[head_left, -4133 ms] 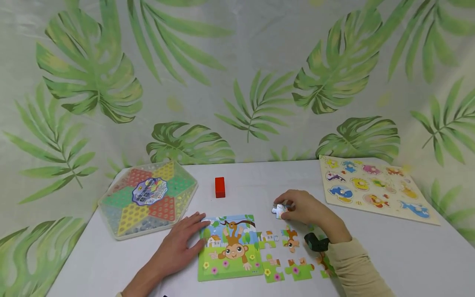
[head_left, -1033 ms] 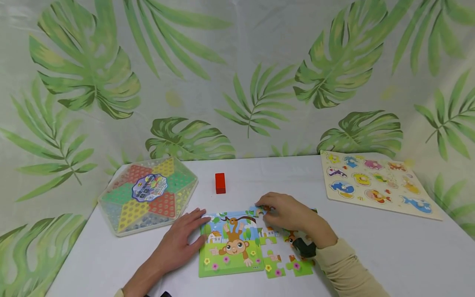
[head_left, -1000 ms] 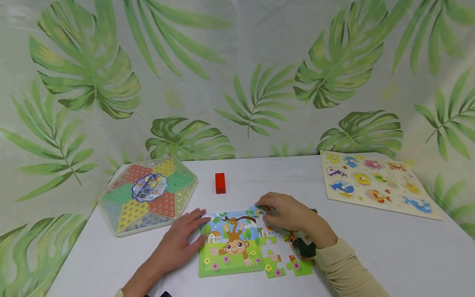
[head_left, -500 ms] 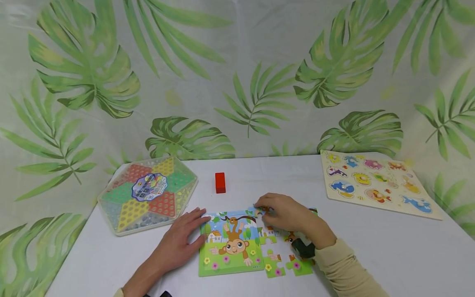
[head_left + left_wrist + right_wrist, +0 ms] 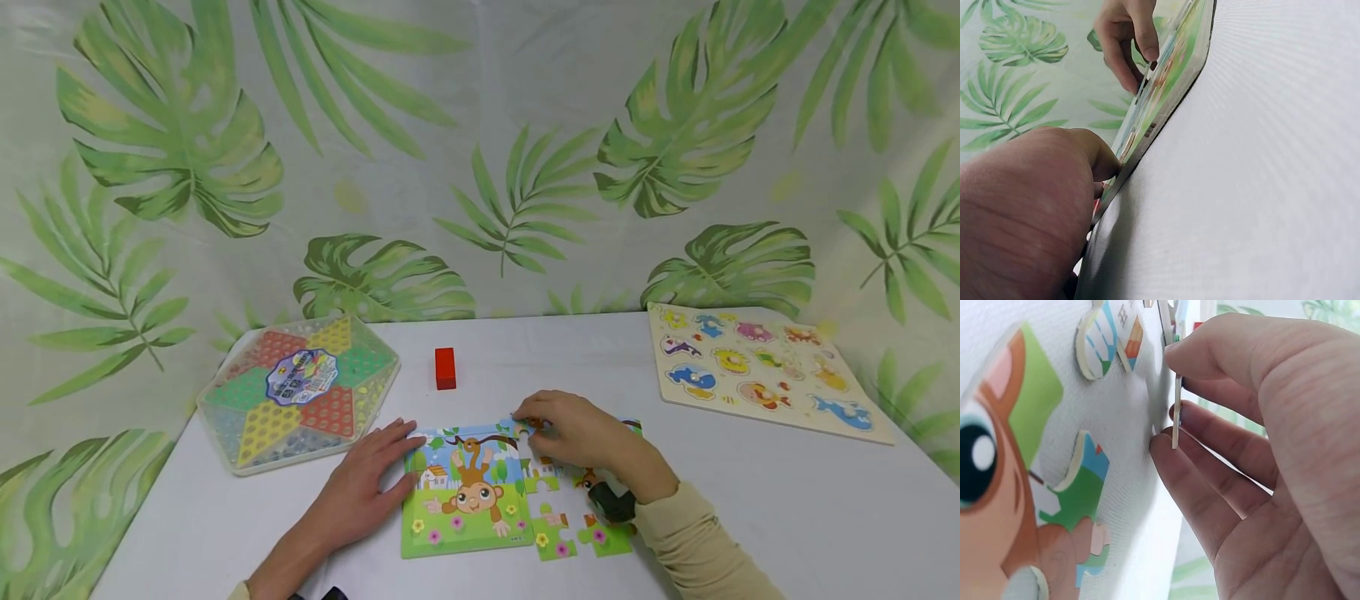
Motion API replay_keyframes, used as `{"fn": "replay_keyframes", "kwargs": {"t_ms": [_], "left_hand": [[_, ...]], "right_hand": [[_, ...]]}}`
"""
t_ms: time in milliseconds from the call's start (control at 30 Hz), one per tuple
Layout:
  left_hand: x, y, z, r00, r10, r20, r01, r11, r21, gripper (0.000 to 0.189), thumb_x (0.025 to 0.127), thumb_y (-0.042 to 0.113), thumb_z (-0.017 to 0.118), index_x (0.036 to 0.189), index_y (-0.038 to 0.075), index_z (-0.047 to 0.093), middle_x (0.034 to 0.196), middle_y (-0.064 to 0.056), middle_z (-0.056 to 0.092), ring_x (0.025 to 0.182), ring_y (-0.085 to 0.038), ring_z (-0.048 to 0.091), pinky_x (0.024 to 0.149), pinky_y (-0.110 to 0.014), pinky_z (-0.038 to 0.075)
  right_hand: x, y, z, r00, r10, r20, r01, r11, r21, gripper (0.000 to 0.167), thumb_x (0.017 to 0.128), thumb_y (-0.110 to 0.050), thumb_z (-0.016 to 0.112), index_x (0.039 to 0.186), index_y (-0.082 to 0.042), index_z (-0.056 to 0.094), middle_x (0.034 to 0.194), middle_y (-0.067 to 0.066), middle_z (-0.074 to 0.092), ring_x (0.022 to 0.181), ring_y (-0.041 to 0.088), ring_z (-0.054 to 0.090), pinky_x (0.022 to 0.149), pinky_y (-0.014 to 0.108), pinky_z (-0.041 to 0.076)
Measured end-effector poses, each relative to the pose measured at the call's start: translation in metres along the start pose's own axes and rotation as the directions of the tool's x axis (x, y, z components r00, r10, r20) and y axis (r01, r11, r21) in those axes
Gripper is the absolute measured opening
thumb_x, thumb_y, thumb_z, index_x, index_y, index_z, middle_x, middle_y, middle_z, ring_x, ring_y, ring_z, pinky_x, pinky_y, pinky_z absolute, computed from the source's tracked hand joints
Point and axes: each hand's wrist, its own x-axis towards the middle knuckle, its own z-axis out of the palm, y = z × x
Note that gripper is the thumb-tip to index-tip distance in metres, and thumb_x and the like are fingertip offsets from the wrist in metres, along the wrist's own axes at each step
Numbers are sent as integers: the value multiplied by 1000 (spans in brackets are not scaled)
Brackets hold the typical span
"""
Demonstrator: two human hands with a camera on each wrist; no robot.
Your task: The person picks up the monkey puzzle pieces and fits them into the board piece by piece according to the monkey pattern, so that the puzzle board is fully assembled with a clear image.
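My left hand (image 5: 367, 483) lies at the left edge of a flat monkey picture board (image 5: 468, 496), its fingers spread and relaxed. The left wrist view has the thumb (image 5: 1100, 153) touching that board's rim. At the board's top right corner, my right hand (image 5: 573, 429) pinches a jigsaw piece (image 5: 1176, 422) between thumb and fingers. The piece stands edge-on in the right wrist view, so its printed face is mostly hidden. Right of the board lie several loose monkey jigsaw pieces (image 5: 553, 542), some of them covered by my right hand and wrist.
Behind the board stands a red block (image 5: 445, 368). A hexagonal Chinese checkers set (image 5: 300, 392) lies at the left, and a wooden sea-animal peg puzzle (image 5: 765, 375) at the back right. A leaf-printed cloth (image 5: 510, 208) hangs behind the white table (image 5: 787, 500).
Since about four seconds ago, my right hand has moved left with the piece to the board's top right corner. Over the last second it has hardly shifted. My left hand stays put.
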Motion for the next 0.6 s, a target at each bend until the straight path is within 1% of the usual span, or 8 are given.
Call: {"fn": "replay_keyframes", "kwargs": {"t_ms": [233,600], "left_hand": [[0,0,0,1000,13,-5,-13,1000,-4,43,96,22,72,138,17,65,155,-3,53,149,-32,42,123,-57,31],[1,0,0,1000,12,1,-12,1000,-7,44,96,20,72,139,17,65,155,-3,53,150,-30,41,123,-57,30]], "right_hand": [[1,0,0,1000,-3,6,3,1000,-4,31,96,-10,68,126,-4,72,129,9,68,118,27,64,100,45,55],[2,0,2,1000,10,16,-9,999,-31,32,97,-12,68,127,-5,72,130,9,67,121,29,63,101,46,55]]}}
